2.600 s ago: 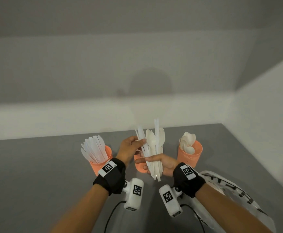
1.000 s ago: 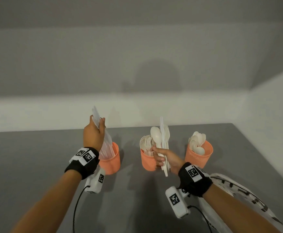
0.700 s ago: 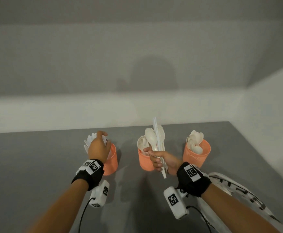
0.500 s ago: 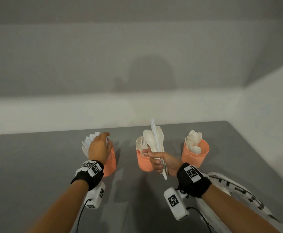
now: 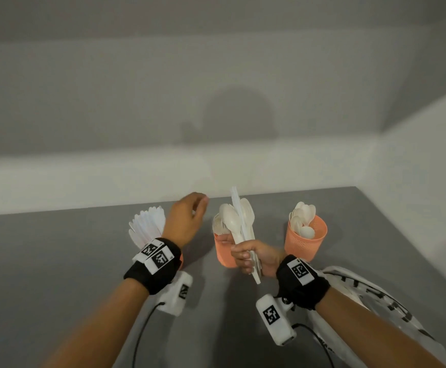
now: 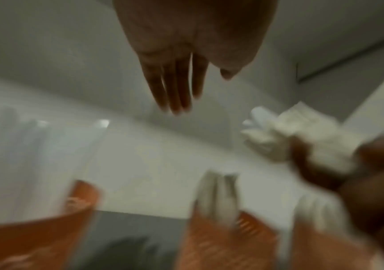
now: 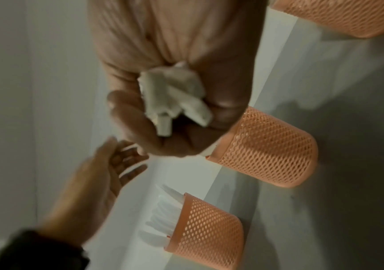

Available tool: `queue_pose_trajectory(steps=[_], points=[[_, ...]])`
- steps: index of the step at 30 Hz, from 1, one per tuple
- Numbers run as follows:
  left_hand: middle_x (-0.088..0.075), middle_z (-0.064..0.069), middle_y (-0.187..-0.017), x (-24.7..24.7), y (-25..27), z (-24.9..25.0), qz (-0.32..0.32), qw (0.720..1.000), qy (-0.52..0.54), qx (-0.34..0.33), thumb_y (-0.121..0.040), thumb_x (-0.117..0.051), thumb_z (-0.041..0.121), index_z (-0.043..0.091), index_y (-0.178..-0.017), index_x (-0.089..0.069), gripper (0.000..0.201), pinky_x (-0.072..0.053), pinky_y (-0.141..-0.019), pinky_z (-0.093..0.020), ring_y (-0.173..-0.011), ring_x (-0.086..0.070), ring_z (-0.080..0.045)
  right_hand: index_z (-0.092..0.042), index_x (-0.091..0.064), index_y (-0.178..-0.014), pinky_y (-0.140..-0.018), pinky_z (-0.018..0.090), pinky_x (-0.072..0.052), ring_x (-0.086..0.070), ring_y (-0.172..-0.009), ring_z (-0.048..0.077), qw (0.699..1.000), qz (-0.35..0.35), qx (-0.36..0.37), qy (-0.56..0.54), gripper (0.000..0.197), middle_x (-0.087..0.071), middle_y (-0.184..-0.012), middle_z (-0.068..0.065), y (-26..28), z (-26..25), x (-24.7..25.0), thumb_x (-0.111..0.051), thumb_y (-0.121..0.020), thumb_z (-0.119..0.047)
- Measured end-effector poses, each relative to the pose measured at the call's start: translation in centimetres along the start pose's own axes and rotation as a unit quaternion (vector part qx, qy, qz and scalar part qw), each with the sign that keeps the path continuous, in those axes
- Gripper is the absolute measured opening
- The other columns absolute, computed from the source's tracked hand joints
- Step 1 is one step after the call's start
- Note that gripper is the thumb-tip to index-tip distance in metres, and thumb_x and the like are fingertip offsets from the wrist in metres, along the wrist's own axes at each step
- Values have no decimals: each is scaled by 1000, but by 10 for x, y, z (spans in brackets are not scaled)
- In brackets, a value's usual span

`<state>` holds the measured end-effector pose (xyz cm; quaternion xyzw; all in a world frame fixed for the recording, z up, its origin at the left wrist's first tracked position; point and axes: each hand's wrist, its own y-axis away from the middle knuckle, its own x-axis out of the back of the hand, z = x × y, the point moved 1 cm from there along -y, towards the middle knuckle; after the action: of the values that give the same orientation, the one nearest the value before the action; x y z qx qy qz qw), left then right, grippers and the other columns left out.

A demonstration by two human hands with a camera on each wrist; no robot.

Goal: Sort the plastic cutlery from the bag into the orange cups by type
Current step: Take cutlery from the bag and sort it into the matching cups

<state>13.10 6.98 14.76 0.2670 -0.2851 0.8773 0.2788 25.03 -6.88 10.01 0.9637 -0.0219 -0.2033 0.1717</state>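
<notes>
Three orange mesh cups stand in a row on the grey table. The left cup (image 7: pixel 207 226) holds white knives (image 5: pixel 147 227), the middle cup (image 5: pixel 224 252) holds forks, and the right cup (image 5: pixel 305 241) holds spoons. My right hand (image 5: pixel 251 257) grips a bunch of white cutlery (image 5: pixel 239 221) upright in front of the middle cup; handle ends (image 7: pixel 172 98) stick out of the fist. My left hand (image 5: pixel 190 216) is empty, with straight fingers (image 6: pixel 177 87), in the air between the knife cup and the bunch. The left wrist view is blurred.
A white plastic bag (image 5: pixel 370 296) with black print lies on the table under my right forearm. A pale wall runs behind the cups and along the table's right side. Bare grey table (image 5: pixel 44 261) stretches to the left.
My left hand put the knives into the left cup, let go, and now moves right, empty, toward the bunch. My right hand stays put, still holding the bunch.
</notes>
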Motion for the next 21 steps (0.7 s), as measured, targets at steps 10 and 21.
queue_pose_trajectory(steps=[10,21], points=[[-47,2,-57,-39,-4,29,-7,992,87,91,-95,-47,21,12,-62,-50,34,-32,-59,-27,-54,-41,-10,-23,-58,-111,-42,14,-33,-38,-41,3,997,49,19,54,19,-42,-53,-8,8,2,-8,-49,-95,-21],[-57,-2,-79,-41,-1,25,-32,991,102,86,-94,-45,15,3,-92,-62,21,-37,-55,-6,-64,-49,-5,-23,-54,-116,-41,15,-36,-41,-39,3,996,73,40,30,28,-49,-54,-8,6,5,-5,-48,-93,-38]])
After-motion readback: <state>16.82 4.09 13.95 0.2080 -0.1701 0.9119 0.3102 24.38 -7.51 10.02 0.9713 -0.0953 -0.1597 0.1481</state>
